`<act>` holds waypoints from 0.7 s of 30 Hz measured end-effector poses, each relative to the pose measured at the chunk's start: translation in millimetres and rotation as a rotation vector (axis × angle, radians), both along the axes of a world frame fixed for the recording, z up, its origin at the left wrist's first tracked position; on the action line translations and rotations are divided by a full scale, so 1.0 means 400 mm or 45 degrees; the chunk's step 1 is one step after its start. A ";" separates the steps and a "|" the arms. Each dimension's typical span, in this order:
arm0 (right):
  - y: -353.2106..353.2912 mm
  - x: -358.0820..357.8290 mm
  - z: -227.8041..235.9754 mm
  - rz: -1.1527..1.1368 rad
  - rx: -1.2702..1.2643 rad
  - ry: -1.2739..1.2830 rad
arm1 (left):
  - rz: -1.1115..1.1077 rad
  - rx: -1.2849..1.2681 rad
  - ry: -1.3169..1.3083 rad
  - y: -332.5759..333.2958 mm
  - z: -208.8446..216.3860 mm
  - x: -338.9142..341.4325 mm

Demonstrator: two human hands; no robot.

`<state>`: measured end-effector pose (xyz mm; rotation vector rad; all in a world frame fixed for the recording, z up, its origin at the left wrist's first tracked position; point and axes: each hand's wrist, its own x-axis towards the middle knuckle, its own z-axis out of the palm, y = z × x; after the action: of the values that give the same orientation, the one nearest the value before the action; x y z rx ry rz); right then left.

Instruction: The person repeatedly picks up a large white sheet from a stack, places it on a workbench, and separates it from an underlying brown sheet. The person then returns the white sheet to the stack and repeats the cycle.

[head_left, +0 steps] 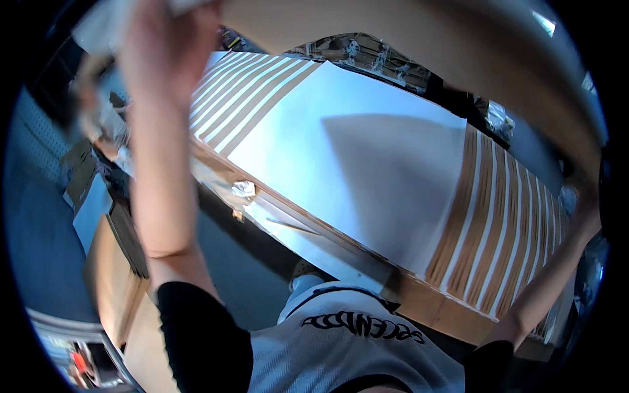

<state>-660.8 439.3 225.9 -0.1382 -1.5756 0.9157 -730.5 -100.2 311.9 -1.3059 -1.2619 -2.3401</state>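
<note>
A large brown cardboard sheet [419, 33] arches across the top of the view, raised above the table and blurred. My left hand [170, 49] is lifted high at its left end, closed on the edge; motion smears the fingers. At the far right my right hand [585, 206] grips the other end, partly lost in the dark rim. Below the sheet lies a wide white sheet [295, 137], part of it in shadow. Brown strips with white bands, fanned like overlapped sheets, show on its left [246, 92] and right [495, 223].
A crumpled white scrap [244, 189] and a thin stick [293, 226] lie along the near side of the stack. Cardboard boards [111, 275] lean at the left. Another person [108, 118] is at the far left. Wrapped bundles [367, 56] stand behind.
</note>
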 end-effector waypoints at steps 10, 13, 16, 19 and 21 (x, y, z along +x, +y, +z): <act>-0.534 0.130 -0.667 0.326 -1.378 -0.346 | 0.235 -0.199 -1.602 -0.137 -0.879 -0.212; -0.589 0.153 -0.772 0.363 -1.565 -0.354 | 0.281 -0.313 -1.769 -0.157 -1.049 -0.217; -0.610 0.154 -0.850 0.385 -1.539 -0.386 | 0.227 -0.220 -1.822 -0.174 -1.140 -0.221; -0.618 0.148 -0.893 0.308 -1.552 -0.441 | 0.225 -0.126 -1.900 -0.185 -1.161 -0.227; -0.621 0.145 -0.904 0.300 -1.530 -0.480 | 0.221 -0.068 -1.910 -0.190 -1.154 -0.232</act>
<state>-602.9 191.1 -135.6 -1.0257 -1.1693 2.0182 -823.4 -176.4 -149.6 0.8759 -1.4997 -3.0246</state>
